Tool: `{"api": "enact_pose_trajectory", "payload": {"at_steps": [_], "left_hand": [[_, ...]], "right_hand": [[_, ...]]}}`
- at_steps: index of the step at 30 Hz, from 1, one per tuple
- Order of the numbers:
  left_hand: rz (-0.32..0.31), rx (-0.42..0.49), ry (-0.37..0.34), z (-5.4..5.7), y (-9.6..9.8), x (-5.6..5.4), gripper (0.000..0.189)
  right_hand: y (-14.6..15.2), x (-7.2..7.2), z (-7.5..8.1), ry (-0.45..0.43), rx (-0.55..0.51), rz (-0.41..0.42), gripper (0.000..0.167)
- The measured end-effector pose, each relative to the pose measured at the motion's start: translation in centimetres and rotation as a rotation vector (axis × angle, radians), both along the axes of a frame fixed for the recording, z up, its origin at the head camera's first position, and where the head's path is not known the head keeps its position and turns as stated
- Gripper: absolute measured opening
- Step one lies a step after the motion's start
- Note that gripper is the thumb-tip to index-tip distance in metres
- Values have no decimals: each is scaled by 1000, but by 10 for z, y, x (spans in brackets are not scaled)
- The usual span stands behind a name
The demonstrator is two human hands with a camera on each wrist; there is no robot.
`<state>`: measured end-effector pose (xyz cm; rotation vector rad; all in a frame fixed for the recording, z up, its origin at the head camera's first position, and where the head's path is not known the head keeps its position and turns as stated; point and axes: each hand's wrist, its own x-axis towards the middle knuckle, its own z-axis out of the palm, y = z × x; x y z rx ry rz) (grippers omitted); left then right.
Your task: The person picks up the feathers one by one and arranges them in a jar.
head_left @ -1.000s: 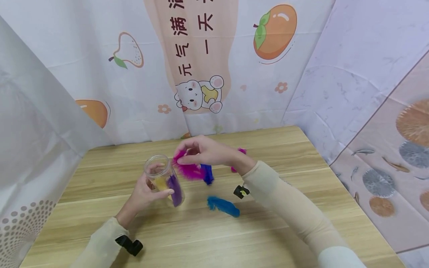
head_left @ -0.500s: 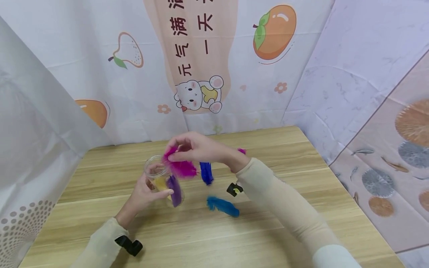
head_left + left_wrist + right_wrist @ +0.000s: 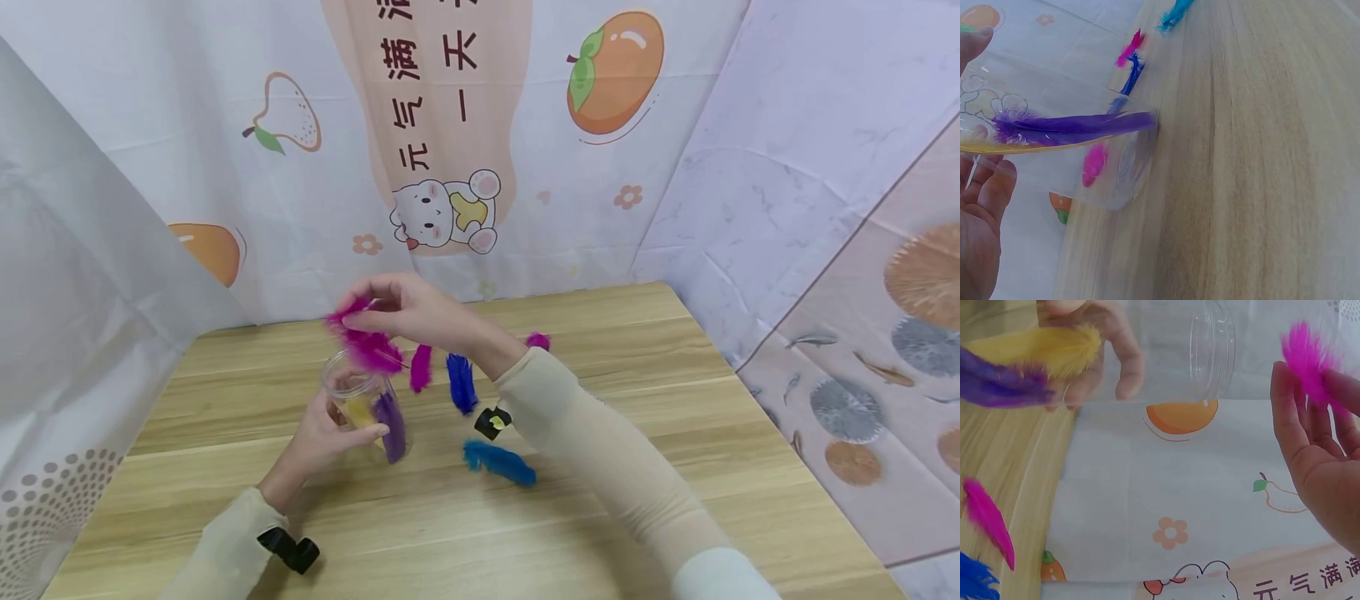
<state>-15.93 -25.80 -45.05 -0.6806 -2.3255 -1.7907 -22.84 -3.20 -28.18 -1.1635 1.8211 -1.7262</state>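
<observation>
My left hand (image 3: 318,442) grips a clear jar (image 3: 1213,350) around its side, at the left of the table. The jar has no lid on, and its mouth points up in the head view. Inside it lie a purple feather (image 3: 1079,128) and a yellow feather (image 3: 1054,350). Between thumb and fingertips my right hand (image 3: 423,312) pinches a fluffy magenta feather (image 3: 375,352). That feather hangs just over the jar's mouth, its quill end pointing right and overlapping the rim in the head view.
On the wooden table (image 3: 600,533) lie a magenta feather (image 3: 422,368) right of the jar, a dark blue feather (image 3: 462,383) and a teal feather (image 3: 501,463). Another magenta feather (image 3: 538,341) shows partly behind the right forearm. A printed curtain (image 3: 300,208) hangs behind the table.
My right hand has moved left and up with the magenta feather, from beside the jar to over its mouth. A magenta feather on the table came into sight. The left hand stayed still.
</observation>
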Motion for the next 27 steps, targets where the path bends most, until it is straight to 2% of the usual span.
{"api": "enact_pose_trajectory", "payload": {"at_steps": [4,10,20,27], "left_hand": [[-24,17,3,1,0,0,82],[-35,10,-5,1,0,-1,80],[-21,-1,-26,0,0,2,79],[-24,-11,13,-2,0,0,77]], "right_hand": [[-11,1,-2,-66,-58,-24,17],[-23,3,-5,-98,-117,-31,16],[-32,4,-13,-120,-153,-71,16],[-35,5,-17,-83,-129,-65,15]]}}
